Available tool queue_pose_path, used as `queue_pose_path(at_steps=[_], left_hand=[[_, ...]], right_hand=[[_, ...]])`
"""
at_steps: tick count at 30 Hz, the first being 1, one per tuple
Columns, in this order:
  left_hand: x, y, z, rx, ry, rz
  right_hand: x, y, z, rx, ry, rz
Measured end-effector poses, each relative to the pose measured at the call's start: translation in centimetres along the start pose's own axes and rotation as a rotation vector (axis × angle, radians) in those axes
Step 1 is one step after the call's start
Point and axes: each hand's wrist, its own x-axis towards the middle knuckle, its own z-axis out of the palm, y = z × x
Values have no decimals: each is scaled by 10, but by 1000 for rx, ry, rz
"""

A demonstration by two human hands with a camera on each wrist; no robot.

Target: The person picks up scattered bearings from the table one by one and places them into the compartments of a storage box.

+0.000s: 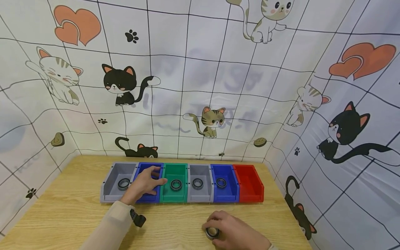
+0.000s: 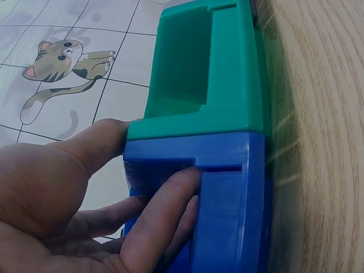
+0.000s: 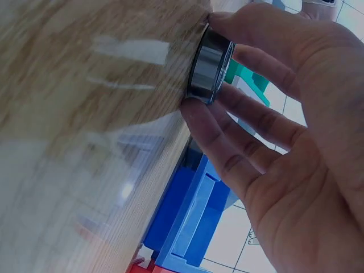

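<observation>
My left hand [image 1: 144, 182] reaches into the left blue bin [image 2: 227, 213]. Its fingers are spread and fairly straight, the thumb apart, near the divider to the green bin [image 1: 175, 173]. No object shows between these fingers; the bin's floor is mostly hidden behind them. Near the front of the table, my right hand [image 1: 232, 231] pinches a metal ball bearing [image 3: 209, 65] by its rim, thumb on one side and fingers on the other. The bearing lies flat, at the wooden tabletop. Another bearing [image 1: 176, 185] lies in the green bin.
The bins stand joined in a row. A bearing [image 1: 123, 184] lies in the left grey bin, one [image 1: 197, 183] in the right grey bin, and one [image 1: 221, 182] in the right blue bin. A red bin [image 1: 249, 182] ends the row. Cat-print cloth [image 1: 175, 76] hangs behind.
</observation>
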Motion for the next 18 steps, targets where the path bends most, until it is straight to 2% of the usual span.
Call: queue_pose_path(at_steps=[6,18], left_hand=[[0,0,-1,-4,-1,1],[0,0,-1,-5,-2,-2]], right_hand=[[-1,-2,0,-29,22,-49],[2,-2,-2,-45,30,-64]])
